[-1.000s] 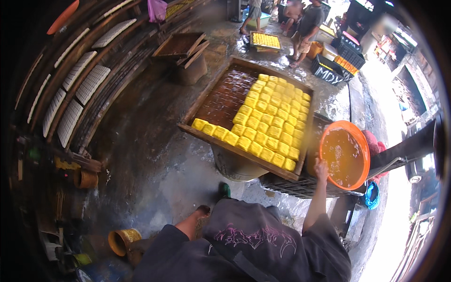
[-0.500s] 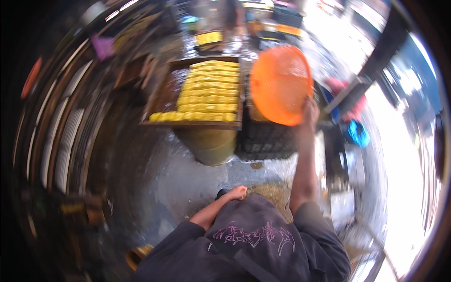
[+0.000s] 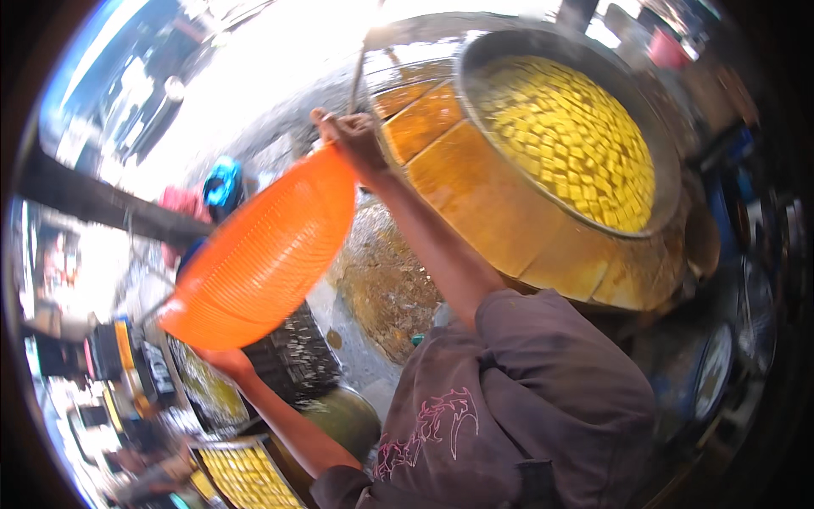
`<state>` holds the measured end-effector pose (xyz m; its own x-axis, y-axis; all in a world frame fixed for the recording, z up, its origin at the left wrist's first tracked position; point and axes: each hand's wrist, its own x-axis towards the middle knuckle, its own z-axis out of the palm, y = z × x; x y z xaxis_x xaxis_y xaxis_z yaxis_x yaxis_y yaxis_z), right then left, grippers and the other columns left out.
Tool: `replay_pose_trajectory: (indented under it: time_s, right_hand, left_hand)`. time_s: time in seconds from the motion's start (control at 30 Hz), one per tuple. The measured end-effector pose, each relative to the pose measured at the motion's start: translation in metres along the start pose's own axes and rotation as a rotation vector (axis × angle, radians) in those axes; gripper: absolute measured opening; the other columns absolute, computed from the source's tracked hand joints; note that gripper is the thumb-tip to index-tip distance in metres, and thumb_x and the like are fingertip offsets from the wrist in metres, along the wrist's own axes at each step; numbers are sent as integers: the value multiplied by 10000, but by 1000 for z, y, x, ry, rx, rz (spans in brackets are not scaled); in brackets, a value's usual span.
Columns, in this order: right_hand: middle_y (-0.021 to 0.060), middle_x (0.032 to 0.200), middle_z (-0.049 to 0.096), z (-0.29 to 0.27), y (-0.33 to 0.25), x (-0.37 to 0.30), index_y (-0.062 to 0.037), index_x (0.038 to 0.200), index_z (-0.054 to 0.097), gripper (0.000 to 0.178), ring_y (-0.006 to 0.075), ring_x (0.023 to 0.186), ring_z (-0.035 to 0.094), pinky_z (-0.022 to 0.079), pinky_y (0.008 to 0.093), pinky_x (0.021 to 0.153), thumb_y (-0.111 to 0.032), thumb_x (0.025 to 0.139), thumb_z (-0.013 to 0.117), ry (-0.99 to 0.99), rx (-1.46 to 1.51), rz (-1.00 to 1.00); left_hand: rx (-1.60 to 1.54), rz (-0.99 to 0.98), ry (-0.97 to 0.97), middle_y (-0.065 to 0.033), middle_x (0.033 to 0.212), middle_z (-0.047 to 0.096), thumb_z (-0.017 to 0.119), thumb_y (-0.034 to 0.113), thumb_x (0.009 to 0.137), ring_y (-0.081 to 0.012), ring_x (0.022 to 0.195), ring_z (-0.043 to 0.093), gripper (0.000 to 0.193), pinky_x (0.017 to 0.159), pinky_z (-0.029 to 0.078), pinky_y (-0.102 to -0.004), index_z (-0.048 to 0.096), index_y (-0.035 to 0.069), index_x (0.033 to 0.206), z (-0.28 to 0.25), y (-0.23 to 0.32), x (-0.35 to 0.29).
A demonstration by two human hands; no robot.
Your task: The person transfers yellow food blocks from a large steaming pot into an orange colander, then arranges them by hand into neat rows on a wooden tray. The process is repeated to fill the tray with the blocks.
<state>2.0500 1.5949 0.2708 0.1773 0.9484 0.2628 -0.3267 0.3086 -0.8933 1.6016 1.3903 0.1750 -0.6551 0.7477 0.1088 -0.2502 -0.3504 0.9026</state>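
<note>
A wide orange plastic colander (image 3: 263, 246) is tilted on its side at the left of centre, held up between my two hands. My right hand (image 3: 352, 140) grips its upper rim, near the tiled edge of a big vat. At the lower rim is my left hand (image 3: 225, 360), its fingers partly hidden by the colander. No contents show inside the colander. The large round metal vat (image 3: 670, 199) stands at the right, full of small yellow blocks (image 3: 577, 136) in liquid. Orange-brown tiles (image 3: 475, 199) surround the vat.
A tray of yellow blocks (image 3: 250, 475) is at the lower left, beside a greenish drum (image 3: 343, 420). Dark crates (image 3: 297, 356) stand below the colander. A beam (image 3: 110, 199) crosses the left side. A blue plastic bag (image 3: 222, 188) hangs beyond the colander.
I have turned to the right, bringing the vat into view and the tray to the lower left. My left hand has moved from my front to the colander, which is now tilted.
</note>
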Motion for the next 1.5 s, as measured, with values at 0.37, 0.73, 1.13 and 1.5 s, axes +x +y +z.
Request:
replay_pose_trajectory:
  time_s: [0.37,0.73,1.13,1.5]
  right_hand:
    - [144,1231,762,-525,-250,-121,6,1069,762,527,262,1290,672,436,417,1230,-393,1220,454,830,-309,-428]
    - [122,1294,669,-886,-124,-151,-60,1211,673,495,299,1402,582,398,453,1213,-414,1186,329,1246,-383,25]
    - [237,1459,659,-1067,-26,-125,-114,1338,755,458,373,1379,617,482,481,1148,-448,1054,626,1173,-547,542]
    - [269,1216,618,-1033,-19,-90,-127,1369,536,428,504,1153,636,502,631,954,-83,951,616,806,-1462,639]
  left_hand:
    - [-3,139,-1066,-184,1471,636,340,537,1212,-307,1322,600,587,1200,433,-515,688,67,1261,651,-224,-211]
    - [402,-458,-1177,-134,1125,669,415,693,1145,-216,1039,628,783,982,510,-381,650,-33,1317,885,-496,-446]
    - [985,-166,-1397,-268,1373,691,361,445,1191,-390,1344,628,546,1202,420,-469,639,-5,1328,953,-690,-477]
    - [922,455,-1534,-276,1129,604,597,42,935,-507,1043,641,325,900,521,-606,561,29,1258,934,-680,-507]
